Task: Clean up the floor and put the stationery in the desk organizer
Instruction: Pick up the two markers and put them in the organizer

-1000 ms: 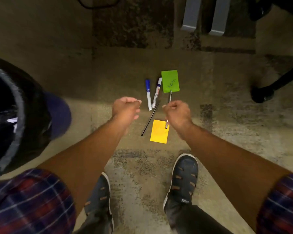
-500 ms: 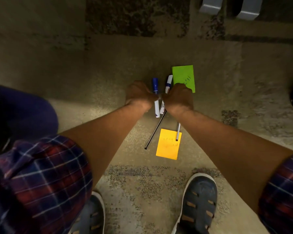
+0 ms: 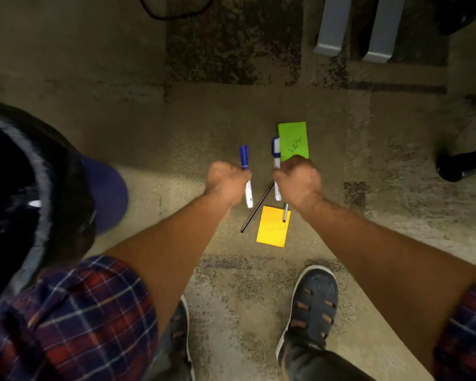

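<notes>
My left hand (image 3: 227,181) is closed around a white marker with a blue cap (image 3: 244,158), lifted off the carpet. Another blue-capped white marker (image 3: 276,152) is gripped in my right hand (image 3: 297,180). On the floor beneath lie a green sticky note (image 3: 294,138), an orange sticky note (image 3: 273,231), a thin black stick (image 3: 254,213) and a silver pen (image 3: 285,214) resting across the orange note's top corner. The desk organizer is not in view.
A black-lined trash bin (image 3: 25,193) stands at the left, beside a blue cap-like shape (image 3: 107,193). Grey desk legs (image 3: 355,26) are at the top right, a chair base wheel (image 3: 454,166) at the right, and a black cable (image 3: 176,9) runs at the top. My shoes (image 3: 313,303) stand below.
Both hands reached down to the two markers, closed on them and have lifted them off the carpet. The view rose back up, and the bin is in sight again.
</notes>
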`<state>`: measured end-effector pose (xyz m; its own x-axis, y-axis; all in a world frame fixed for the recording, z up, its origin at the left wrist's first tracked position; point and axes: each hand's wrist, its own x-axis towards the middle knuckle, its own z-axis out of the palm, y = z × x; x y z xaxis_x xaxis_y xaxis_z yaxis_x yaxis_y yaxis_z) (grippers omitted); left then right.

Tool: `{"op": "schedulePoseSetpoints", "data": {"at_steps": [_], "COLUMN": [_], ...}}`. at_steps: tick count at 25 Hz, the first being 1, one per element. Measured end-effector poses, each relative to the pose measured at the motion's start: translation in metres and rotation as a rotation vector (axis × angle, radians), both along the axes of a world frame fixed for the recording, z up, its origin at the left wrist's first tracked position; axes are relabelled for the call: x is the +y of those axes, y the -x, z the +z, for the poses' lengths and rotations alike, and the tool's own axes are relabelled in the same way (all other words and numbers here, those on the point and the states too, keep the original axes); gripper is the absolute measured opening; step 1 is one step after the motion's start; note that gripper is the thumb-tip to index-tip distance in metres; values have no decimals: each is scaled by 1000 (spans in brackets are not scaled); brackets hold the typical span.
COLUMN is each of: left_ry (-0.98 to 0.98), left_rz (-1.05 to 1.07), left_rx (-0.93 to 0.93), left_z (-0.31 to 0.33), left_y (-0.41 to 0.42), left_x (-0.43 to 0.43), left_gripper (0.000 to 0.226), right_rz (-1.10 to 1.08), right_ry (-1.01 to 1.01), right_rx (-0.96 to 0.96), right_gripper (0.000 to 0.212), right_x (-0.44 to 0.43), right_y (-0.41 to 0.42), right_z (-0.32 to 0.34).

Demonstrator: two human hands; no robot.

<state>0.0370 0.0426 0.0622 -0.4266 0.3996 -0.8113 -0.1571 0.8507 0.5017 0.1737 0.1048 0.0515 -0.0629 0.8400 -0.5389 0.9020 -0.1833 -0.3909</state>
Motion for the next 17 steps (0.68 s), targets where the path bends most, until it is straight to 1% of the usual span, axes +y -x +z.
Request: {"op": "schedulePoseSetpoints", "data": {"at_steps": [1,2,3,6,9,12,17], "left_ry": [-6,-18,-33,-112,-161,-208,-330], "left_rz": [49,82,96,126,146,112,24], "left_rx": [-46,-85,-121,-195,-221,-231,-232], "left_z": [19,41,62,129,202,280,414], "left_y": [2,5,7,12,21,27,27], "left_x": [-8,-14,-19,-31,-33,-31,-16], "left_gripper": [8,9,16,24,23,20,19], "right_rz": [-52,-106,-146,-185,-241,-281,-250], "right_ry": [20,37,47,44,50,92,150], "right_rx": [50,104,156,268,371,484,627], "right_gripper": [17,11,8,10,10,12,7], "right_x": [-6,-12,-18,-29,-32,-29,-14], "right_y": [0,1,3,10,17,24,28], "right_z": [18,40,60,122,190,266,395]}}
